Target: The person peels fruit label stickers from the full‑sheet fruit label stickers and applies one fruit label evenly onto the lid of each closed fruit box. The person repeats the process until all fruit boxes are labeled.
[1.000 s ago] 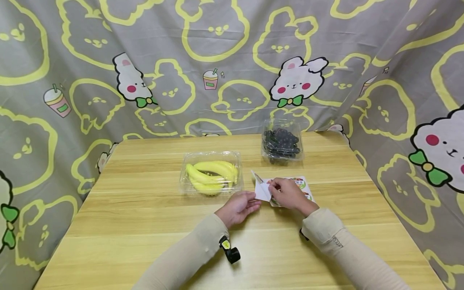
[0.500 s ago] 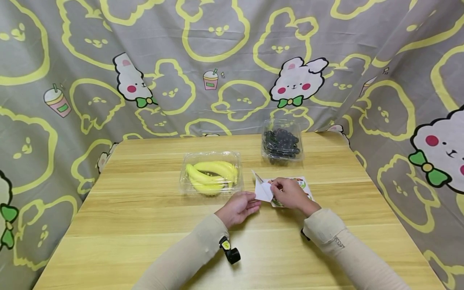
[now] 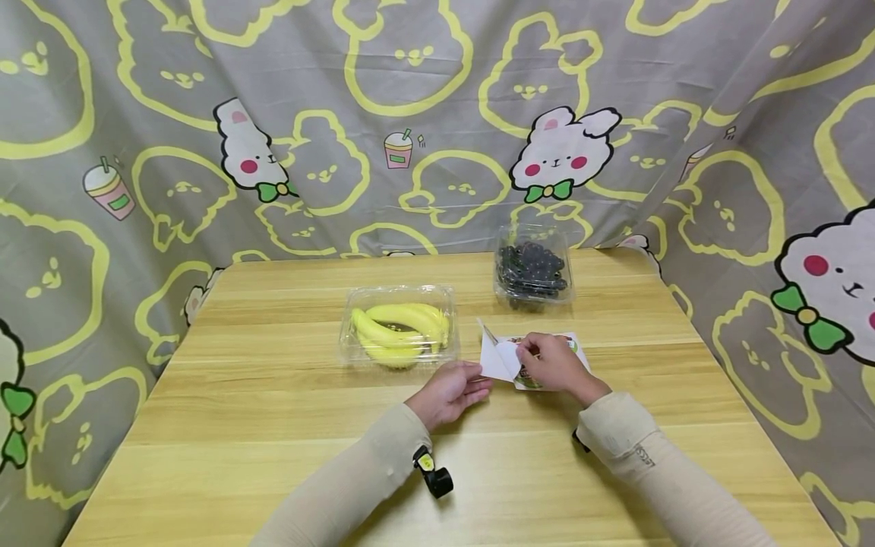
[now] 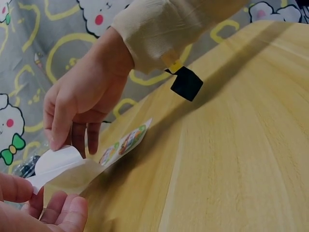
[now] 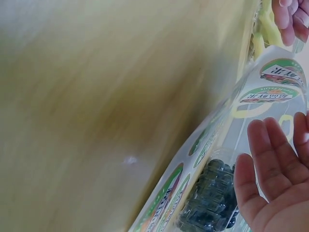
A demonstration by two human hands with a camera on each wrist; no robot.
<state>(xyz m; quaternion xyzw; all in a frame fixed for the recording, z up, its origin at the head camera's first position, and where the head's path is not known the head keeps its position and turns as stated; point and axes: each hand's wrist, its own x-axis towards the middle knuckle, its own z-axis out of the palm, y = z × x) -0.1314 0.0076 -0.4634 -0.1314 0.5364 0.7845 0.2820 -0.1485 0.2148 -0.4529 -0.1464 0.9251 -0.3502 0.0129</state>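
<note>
Left hand: the left hand (image 3: 447,393) is placed at the near left edge of the sheet; the paper is pinched narrowly between thumb and finger, and the other fingers are left loosely bent.
Right hand: the right hand (image 3: 552,366) is held over the sheet; a white flap (image 4: 58,159) is pinched between thumb and fingertip, as seen from the left wrist.
Sticker sheet: the sticker sheet (image 3: 579,351) is held between the two hands, to the right of the bananas and on the near side of the grapes; its left end is raised.
Stickers: green-edged stickers (image 5: 281,72) with printed lettering are shown on its face; whether the flap is one sticker or several cannot be told.
Bananas: yellow bananas (image 3: 390,351) are kept in a clear plastic box (image 3: 347,346), near the left hand.
Grapes: dark grapes (image 3: 532,266) are packed in a second clear box (image 3: 502,237), set toward the back of the table.
Table: everything is set on a wooden table (image 3: 260,425).
Backdrop: the table is surrounded by a grey curtain (image 3: 437,87), printed with yellow outlines and white rabbits.
Sleeves: both arms are covered by beige sleeves (image 3: 342,479).
</note>
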